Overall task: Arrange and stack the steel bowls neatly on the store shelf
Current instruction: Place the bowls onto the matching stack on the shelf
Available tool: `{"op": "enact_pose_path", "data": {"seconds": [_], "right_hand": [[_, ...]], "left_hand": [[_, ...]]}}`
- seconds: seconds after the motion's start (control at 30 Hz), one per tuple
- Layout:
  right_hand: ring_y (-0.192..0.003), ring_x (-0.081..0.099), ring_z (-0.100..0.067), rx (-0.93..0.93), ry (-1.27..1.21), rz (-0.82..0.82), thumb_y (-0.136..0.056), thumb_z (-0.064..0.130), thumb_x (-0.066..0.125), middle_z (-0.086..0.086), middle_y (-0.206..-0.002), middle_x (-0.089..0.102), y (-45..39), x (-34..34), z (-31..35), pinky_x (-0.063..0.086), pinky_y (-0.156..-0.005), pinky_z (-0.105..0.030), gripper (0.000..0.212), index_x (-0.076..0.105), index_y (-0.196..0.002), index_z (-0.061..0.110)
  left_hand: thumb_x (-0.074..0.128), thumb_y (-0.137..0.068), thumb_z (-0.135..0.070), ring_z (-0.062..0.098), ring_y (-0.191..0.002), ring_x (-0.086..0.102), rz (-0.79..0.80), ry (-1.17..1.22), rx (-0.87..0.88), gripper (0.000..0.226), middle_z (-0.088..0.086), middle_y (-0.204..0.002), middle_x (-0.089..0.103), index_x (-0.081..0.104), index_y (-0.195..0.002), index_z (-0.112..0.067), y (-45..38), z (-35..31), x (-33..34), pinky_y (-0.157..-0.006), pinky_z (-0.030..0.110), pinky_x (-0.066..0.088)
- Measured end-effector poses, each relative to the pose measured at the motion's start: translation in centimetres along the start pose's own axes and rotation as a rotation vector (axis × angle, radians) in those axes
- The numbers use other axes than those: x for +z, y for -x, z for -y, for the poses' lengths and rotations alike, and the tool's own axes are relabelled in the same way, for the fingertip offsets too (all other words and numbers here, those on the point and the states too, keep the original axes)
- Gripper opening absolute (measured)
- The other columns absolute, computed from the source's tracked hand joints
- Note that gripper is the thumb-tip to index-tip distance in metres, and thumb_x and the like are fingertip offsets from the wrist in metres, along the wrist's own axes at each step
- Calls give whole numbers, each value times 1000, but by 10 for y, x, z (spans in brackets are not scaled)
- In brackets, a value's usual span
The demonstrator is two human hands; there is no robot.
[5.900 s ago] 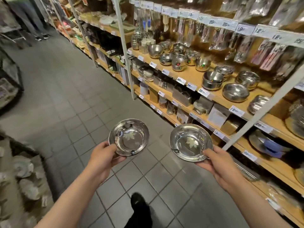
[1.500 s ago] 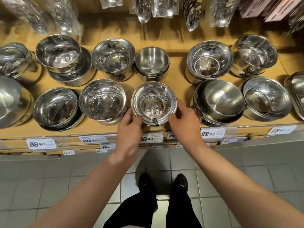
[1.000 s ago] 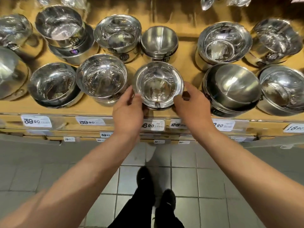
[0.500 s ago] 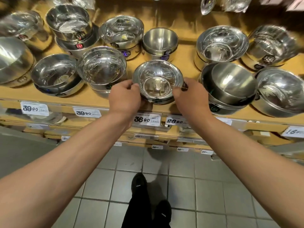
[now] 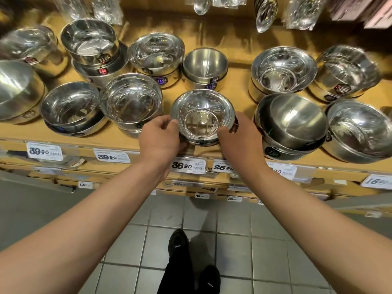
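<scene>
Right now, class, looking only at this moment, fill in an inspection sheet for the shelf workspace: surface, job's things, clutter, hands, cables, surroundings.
Surface: wooden shelf, price tags along its front edge.
Job's things: small steel bowl stack at the front centre; other steel bowls stand in two rows on either side.
Clutter: nothing seen.
Hands: left hand grips the stack's left rim; right hand grips its right side.
Cables: nothing seen.
Surroundings: packaged utensils hang above; grey tiled floor below.

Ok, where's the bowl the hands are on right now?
The shiny bowl sits at the front edge of the shelf, centre of the head view, gripped between the left hand and right hand, just above the 36.90 price tag.
</scene>
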State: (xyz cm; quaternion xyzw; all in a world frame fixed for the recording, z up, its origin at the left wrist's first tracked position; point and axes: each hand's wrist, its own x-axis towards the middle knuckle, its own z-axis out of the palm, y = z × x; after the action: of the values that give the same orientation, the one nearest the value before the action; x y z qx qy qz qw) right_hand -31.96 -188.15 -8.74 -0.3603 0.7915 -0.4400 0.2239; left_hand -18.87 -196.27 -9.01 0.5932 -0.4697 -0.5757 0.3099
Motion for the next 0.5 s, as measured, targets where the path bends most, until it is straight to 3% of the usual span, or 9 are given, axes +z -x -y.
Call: {"op": "enact_pose_path", "data": {"seconds": [0.1, 0.17, 0.27, 0.3, 0.4, 0.5], "right_hand": [[-86, 51, -6, 4, -12, 1, -95, 13, 58, 19, -87, 56, 1, -1, 2, 37, -64, -6, 21, 63, -114, 21], [-88, 53, -10, 30, -10, 27, -96, 15, 56, 9, -92, 61, 4, -1, 3, 36, -66, -16, 23, 62, -118, 14], [-90, 56, -14, 77, -35, 56, -98, 21, 56, -2, -99, 64, 18, -9, 10, 39, -67, -24, 12, 62, -109, 18], [-89, 57, -11, 83, -67, 51, -98, 22, 57, 2, -97, 64, 26, -14, 13, 42, -67, -23, 8, 62, -102, 25], [-89, 60, 10, 126, -212, 29, -98, 20, 58, 19, -93, 65, 53, -37, 24, 44, -72, -4, 25, 58, -91, 45], [-84, 64, 6, 167, -281, -37, -100, 23, 58, 9, -92, 71, 71, -71, 31, 48, -75, -6, 20, 62, -102, 43]], "left_hand": [[54, -105, -18, 29, -103, 73, -4, 18, -6, 23, 9, -108, 76, 71, -118, -9, 0, 3, -2, -86, 47, 63], [55, -104, -23, 31, -107, 72, 6, -22, 15, 27, 10, -112, 75, 70, -121, -8, 4, 5, -5, -94, 50, 59], [58, -101, -33, 27, -103, 71, 17, -114, 37, 30, 7, -110, 76, 69, -121, -13, 20, 6, -15, -98, 54, 55], [59, -99, -34, 23, -96, 71, 16, -118, 40, 27, 4, -104, 76, 69, -117, -16, 27, 6, -19, -96, 54, 55], [60, -96, -35, 15, -85, 65, 45, -79, 50, 14, -6, -90, 72, 67, -105, -26, 51, -2, -24, -95, 51, 56], [61, -98, -30, 8, -84, 66, 125, -58, 106, 9, -15, -84, 71, 69, -101, -27, 66, -23, -19, -94, 48, 58]]}}
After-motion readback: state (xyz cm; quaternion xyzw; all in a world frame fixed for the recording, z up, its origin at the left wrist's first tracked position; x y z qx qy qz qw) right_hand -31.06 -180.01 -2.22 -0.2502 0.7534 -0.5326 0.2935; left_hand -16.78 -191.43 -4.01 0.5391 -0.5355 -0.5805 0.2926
